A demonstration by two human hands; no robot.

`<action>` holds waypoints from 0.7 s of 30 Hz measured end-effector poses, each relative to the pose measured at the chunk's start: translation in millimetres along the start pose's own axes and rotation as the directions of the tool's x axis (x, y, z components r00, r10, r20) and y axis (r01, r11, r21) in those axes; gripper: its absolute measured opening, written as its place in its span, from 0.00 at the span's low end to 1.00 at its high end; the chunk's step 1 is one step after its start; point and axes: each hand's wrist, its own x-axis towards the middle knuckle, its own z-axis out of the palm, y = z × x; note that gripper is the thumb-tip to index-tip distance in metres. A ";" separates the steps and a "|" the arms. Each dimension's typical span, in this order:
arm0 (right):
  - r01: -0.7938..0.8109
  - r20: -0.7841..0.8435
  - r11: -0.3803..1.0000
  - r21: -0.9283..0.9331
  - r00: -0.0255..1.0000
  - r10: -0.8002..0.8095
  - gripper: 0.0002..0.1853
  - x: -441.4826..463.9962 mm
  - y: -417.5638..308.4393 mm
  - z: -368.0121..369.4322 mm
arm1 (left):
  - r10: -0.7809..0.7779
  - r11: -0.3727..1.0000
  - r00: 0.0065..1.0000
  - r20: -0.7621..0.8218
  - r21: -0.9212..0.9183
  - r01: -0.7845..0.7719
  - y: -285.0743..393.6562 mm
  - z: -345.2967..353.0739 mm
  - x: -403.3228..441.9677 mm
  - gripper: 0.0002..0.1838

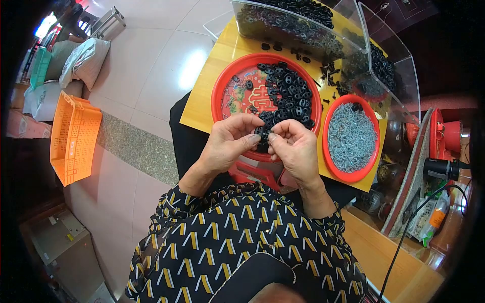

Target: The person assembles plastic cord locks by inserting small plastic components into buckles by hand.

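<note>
Over the near rim of a round red tray, my left hand pinches a small black plastic piece with holes in it. My right hand meets it from the other side, thumb and forefinger pressed together at the piece's edge. Whatever lies between those right fingertips is too small to make out. Many similar black two-holed pieces are heaped in the tray's right half, and a few lie loose on its patterned left side. Right of the tray, a smaller red dish holds a pile of silver screws.
Clear plastic bins of black parts stand at the back of the yellow board. Loose black bits lie before them. An orange crate and white sacks are on the left; a black cable hangs at right.
</note>
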 end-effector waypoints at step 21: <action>-0.032 0.071 0.998 0.056 0.997 0.028 0.04 3.1 -0.2 -3.0 | 0.042 0.991 0.999 0.008 0.124 -0.042 -1.2 3.6 0.3 0.14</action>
